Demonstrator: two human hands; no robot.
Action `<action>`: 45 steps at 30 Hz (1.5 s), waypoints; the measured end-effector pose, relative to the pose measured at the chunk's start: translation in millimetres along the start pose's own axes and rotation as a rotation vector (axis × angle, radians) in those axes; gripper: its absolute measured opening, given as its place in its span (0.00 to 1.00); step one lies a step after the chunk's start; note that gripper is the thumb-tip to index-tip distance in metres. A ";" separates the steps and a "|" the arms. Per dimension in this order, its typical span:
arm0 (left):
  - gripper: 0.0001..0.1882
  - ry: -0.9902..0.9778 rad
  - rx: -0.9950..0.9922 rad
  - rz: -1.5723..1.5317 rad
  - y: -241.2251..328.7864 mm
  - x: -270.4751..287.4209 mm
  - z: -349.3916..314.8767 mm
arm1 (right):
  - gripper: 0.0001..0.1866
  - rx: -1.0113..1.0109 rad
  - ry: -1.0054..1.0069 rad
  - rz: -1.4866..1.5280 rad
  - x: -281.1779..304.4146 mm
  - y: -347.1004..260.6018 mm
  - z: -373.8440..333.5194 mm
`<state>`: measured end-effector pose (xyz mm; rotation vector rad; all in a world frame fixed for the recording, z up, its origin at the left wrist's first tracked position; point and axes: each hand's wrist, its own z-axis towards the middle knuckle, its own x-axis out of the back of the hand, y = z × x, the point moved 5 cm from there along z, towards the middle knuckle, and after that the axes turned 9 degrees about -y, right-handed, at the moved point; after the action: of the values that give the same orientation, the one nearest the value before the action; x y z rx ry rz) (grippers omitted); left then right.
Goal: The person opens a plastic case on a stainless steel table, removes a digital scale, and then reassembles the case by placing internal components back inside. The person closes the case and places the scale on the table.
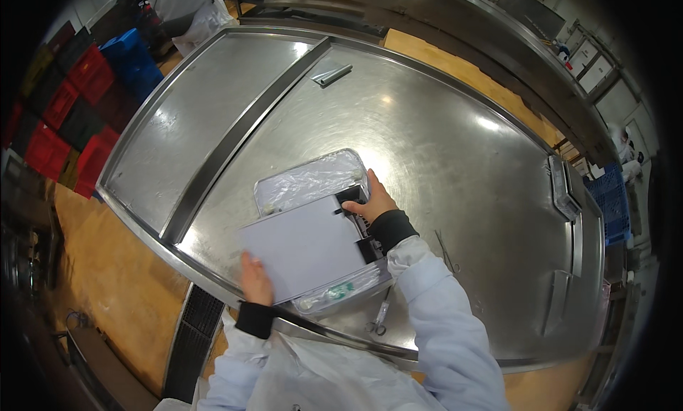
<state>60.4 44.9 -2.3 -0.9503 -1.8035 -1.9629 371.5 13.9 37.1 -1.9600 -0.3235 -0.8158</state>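
Observation:
A flat, light-grey rectangular case (302,249) with black fittings (368,249) along its right end is held tilted between my hands. My left hand (257,279) is closed against its lower left edge, some fingers out of sight behind it. My right hand (376,201) grips its upper right corner, with the thumb on a black fitting. Partly hidden beneath the case is a shallow grey tray (267,190) on the metal table. Clear plastic packs (309,183) lie in the tray, and one at the near end shows a green mark.
Scissors (377,328) lie near the table's front edge; another slim metal tool (445,251) rests right of my forearm. A small folded metal piece (332,75) sits by the raised metal divider (249,130). Metal trays (562,187) stand at the right edge. Red crates (92,73) are stacked far left.

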 end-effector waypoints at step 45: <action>0.30 -0.240 -0.092 -0.403 6.0 36.4 -22.7 | 0.18 0.035 0.145 1.236 2.0 134.2 -140.8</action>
<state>31.6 29.6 26.2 -0.9418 -2.1963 -2.2661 386.6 -175.0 -7.0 -1.6160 0.8884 -0.1103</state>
